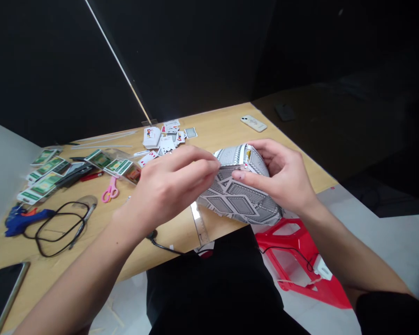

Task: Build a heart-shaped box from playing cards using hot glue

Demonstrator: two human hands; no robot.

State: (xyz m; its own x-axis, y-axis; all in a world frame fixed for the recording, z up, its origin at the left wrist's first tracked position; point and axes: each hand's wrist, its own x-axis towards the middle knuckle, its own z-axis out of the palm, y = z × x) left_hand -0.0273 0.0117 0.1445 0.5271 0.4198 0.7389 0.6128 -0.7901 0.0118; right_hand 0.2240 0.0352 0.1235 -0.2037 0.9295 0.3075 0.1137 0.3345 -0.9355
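Note:
A hollow-looking model built of playing cards (242,197), with grey patterned backs showing, is held up over the table's front edge. My right hand (282,172) grips its right side, thumb on the near face and fingers behind. My left hand (176,179) is closed in a pinch at the model's upper left edge; what its fingertips hold is hidden. Behind the hands, loose playing cards (167,143) lie beside a card stack (151,137). A clear ruler (199,225) lies below the model.
Pink scissors (111,190), packs of cards (43,184), a blue glue gun (28,220) and its looped black cable (61,228) lie left. One phone (3,293) is front left, another phone (253,123) at the back. A red plastic stool (312,274) stands right, below the tabletop.

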